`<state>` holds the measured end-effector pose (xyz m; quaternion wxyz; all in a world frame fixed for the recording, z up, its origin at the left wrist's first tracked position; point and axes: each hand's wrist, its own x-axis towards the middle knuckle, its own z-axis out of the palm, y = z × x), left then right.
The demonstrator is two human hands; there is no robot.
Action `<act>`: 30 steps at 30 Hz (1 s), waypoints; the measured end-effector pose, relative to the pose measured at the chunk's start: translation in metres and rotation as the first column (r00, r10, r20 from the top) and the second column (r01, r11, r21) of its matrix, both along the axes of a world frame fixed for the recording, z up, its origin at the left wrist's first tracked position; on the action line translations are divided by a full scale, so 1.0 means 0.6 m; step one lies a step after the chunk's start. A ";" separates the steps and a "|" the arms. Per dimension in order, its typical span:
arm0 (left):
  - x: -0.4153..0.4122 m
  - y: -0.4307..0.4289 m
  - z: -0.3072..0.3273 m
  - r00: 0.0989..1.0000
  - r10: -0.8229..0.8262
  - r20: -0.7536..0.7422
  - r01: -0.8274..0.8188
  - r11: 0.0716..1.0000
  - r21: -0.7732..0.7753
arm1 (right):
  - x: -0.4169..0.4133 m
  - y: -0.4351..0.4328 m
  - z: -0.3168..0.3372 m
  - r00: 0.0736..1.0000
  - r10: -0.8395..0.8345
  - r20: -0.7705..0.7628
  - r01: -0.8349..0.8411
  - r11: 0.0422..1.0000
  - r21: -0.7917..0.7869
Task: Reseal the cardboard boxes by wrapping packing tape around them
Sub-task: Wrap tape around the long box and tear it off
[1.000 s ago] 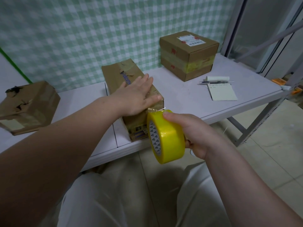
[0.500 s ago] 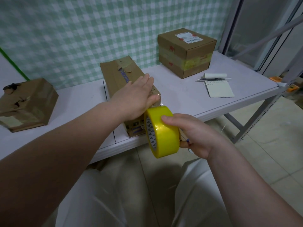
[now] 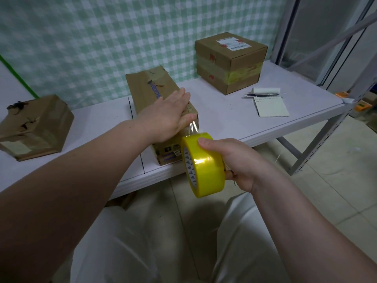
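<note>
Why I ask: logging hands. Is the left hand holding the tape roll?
No, the left hand presses the box; the right hand grips the tape roll.

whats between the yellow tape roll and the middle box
A strip of clear tape joins the tape roll to the middle box at its near corner, in the head view.

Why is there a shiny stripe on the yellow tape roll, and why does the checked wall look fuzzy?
Head view: the stripe on the tape roll is glare, light bouncing off smooth plastic. Head view: the checked wall looks soft and smeared, likely blur or weak focus, while the roll is sharp.
</note>
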<state>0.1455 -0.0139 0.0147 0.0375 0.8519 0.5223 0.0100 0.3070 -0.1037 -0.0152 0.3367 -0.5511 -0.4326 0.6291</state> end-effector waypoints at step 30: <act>-0.016 -0.007 0.024 0.998 -0.034 -0.055 0.028 0.994 -0.101 | -0.023 0.039 -0.005 1.000 0.025 -0.015 -0.026 0.999 -0.034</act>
